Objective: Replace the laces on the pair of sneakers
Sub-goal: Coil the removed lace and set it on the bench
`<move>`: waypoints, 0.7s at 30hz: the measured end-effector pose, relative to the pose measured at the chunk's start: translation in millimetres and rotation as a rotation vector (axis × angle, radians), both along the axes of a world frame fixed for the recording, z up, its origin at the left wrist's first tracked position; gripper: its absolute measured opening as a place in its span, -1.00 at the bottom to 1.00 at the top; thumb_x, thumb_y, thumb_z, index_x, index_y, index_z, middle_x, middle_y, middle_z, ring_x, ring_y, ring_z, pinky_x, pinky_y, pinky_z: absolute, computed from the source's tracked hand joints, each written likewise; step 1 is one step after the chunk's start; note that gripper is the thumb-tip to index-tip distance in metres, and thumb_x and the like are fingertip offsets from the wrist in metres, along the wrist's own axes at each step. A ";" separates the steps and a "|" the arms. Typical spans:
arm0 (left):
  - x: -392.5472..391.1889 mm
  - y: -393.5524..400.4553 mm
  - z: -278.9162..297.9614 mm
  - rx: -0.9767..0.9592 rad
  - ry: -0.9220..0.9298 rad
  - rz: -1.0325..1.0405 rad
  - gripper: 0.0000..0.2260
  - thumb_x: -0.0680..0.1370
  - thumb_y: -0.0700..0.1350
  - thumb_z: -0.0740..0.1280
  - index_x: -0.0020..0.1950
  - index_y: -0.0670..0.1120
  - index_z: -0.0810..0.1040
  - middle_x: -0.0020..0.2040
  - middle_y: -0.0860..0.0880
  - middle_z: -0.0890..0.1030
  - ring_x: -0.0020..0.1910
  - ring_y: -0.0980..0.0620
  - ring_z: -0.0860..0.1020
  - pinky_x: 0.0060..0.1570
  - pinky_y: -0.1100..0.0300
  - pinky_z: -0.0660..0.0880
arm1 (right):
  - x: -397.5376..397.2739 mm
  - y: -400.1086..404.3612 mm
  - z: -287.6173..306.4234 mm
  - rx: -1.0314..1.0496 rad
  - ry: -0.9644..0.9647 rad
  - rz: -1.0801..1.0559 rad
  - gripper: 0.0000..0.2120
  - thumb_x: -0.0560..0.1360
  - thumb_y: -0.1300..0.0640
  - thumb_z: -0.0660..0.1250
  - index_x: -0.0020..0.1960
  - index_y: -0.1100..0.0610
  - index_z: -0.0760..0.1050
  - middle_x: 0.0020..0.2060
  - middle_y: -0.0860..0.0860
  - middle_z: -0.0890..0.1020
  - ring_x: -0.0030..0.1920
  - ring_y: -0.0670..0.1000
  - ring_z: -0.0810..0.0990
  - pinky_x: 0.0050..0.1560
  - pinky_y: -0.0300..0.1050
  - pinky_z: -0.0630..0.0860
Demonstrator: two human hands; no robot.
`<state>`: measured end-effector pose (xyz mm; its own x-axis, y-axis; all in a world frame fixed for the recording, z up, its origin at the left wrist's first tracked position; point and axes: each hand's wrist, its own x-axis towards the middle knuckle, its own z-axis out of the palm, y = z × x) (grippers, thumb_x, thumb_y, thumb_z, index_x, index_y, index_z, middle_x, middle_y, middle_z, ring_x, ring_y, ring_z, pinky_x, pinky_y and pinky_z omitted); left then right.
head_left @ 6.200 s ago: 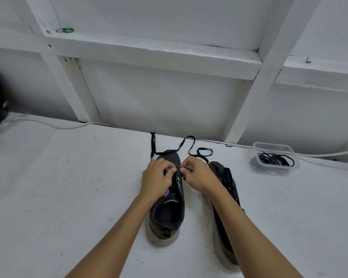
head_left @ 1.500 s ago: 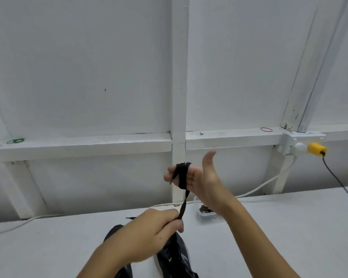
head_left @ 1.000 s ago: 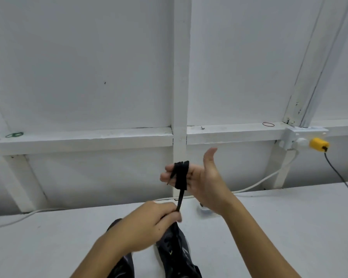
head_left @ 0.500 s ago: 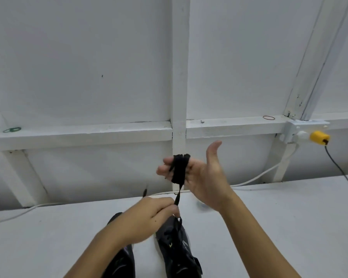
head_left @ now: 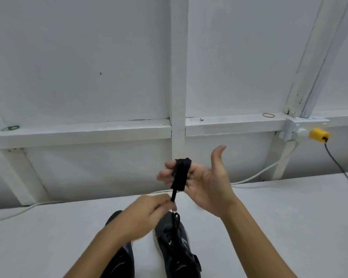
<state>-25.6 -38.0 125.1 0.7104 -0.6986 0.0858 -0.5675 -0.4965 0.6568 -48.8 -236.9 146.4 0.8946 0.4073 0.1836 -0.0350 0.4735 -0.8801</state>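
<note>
A black lace (head_left: 180,174) is wound in several turns round the straight fingers of my right hand (head_left: 206,183), which is raised with the palm facing me and the thumb up. My left hand (head_left: 149,214) is below it and pinches the lace's free end, which runs taut up to the coil. Two dark sneakers stand on the white surface under my hands: the left sneaker (head_left: 121,255) is mostly hidden by my left forearm, the right sneaker (head_left: 177,245) shows its laced top.
A white framed wall stands right behind the surface, with a white cable (head_left: 255,174) along its foot. A socket box with a yellow plug (head_left: 317,135) and black cord is at right. Rubber bands lie on the ledge (head_left: 78,131).
The lace came off the left sneaker and is now coiled on my right fingers. Over the last second my left hand circled below, adding lace to the coil; the view tilted slightly down.
</note>
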 end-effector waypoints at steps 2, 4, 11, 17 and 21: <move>-11.8 0.8 -3.1 0.151 -0.100 -0.047 -0.78 0.68 0.10 0.16 -0.12 0.14 0.47 -0.29 0.10 0.54 -0.28 0.14 0.46 -0.24 0.19 0.39 | 5.9 -2.0 -6.5 -0.167 0.027 -0.129 0.16 0.22 -0.68 -0.11 0.22 0.26 0.60 0.16 0.26 0.67 0.26 0.19 0.63 0.26 -0.07 0.51; -15.8 4.4 9.0 0.223 -0.204 -0.079 -0.78 0.68 0.10 0.15 -0.15 0.16 0.43 -0.31 0.14 0.49 -0.27 0.20 0.44 -0.26 0.26 0.34 | 7.5 -0.9 -18.9 -0.372 0.056 -0.201 0.21 0.13 -0.75 -0.08 0.21 0.22 0.59 0.11 0.17 0.71 0.20 0.09 0.66 0.24 -0.14 0.49; 18.2 4.2 49.0 -0.048 -0.271 -0.024 -0.92 0.52 0.01 0.47 -0.04 0.07 0.74 -0.27 0.11 0.55 -0.24 0.15 0.52 -0.19 0.35 0.40 | -13.1 17.4 -40.4 -0.462 0.109 0.079 0.16 0.25 -0.71 -0.13 0.17 0.25 0.61 0.07 0.24 0.69 0.17 0.14 0.65 0.23 -0.09 0.53; 4.5 -18.1 -4.6 -0.553 0.634 0.053 -0.80 0.60 -0.07 0.37 0.16 -0.07 0.70 -0.32 -0.09 0.62 -0.27 -0.05 0.63 -0.11 0.11 0.56 | -31.2 5.5 -31.4 -0.232 0.172 0.042 -0.28 0.58 -0.35 -0.05 -0.06 0.18 0.67 -0.22 0.13 0.70 -0.12 0.16 0.70 0.05 -0.06 0.60; -14.2 -34.9 -29.1 -0.812 0.983 0.091 -0.71 0.50 -0.12 0.47 0.19 -0.17 0.61 -0.35 -0.22 0.55 -0.41 -0.21 0.58 -0.28 -0.01 0.56 | -40.7 -2.5 -40.3 -0.197 0.239 -0.024 -0.45 0.64 -0.17 0.08 -0.22 0.18 0.62 -0.40 0.07 0.62 -0.36 0.10 0.64 -0.16 -0.10 0.57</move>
<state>-39.7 -72.9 96.0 0.7594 -0.6388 -0.1234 0.3426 0.2313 0.9106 -89.5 -239.4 106.1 0.9129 0.3923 -0.1133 -0.2427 0.2981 -0.9232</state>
